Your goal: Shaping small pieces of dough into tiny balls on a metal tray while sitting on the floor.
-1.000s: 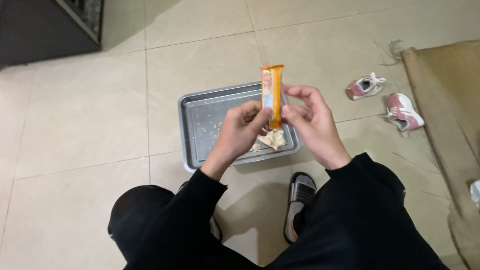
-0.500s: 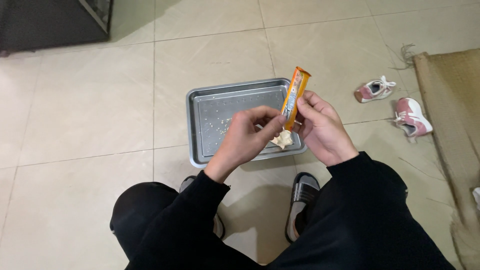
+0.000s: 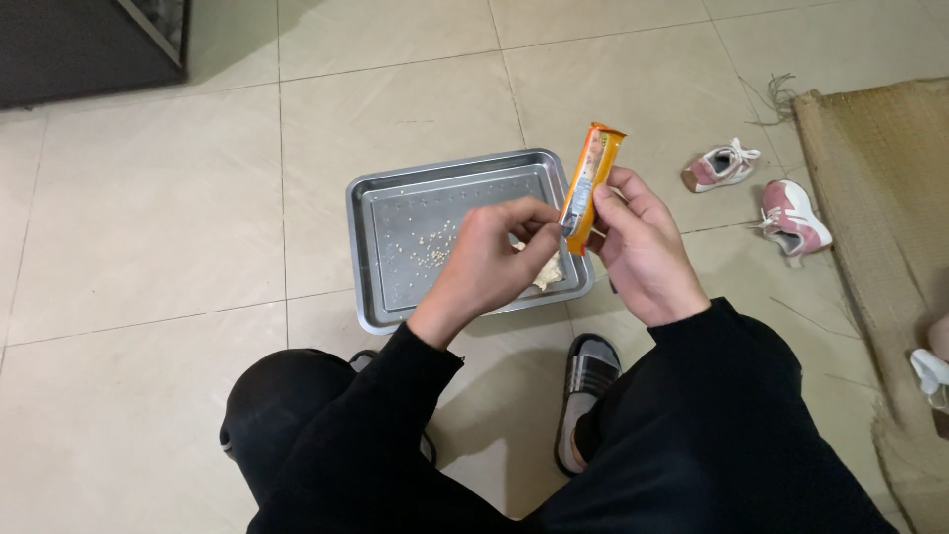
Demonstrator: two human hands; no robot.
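The right hand grips an orange packet, holding it upright above the right edge of the metal tray. The left hand pinches the packet's lower end between thumb and fingers, over the tray's right half. Small pale crumbs lie scattered in the tray, and a pale lump shows under the left hand. Two pink shoes sit right of the tray, beside a woven mat.

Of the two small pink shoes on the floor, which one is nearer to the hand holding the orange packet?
The upper-left pink shoe, beside the right hand; the other pink shoe lies farther right, against the woven mat.
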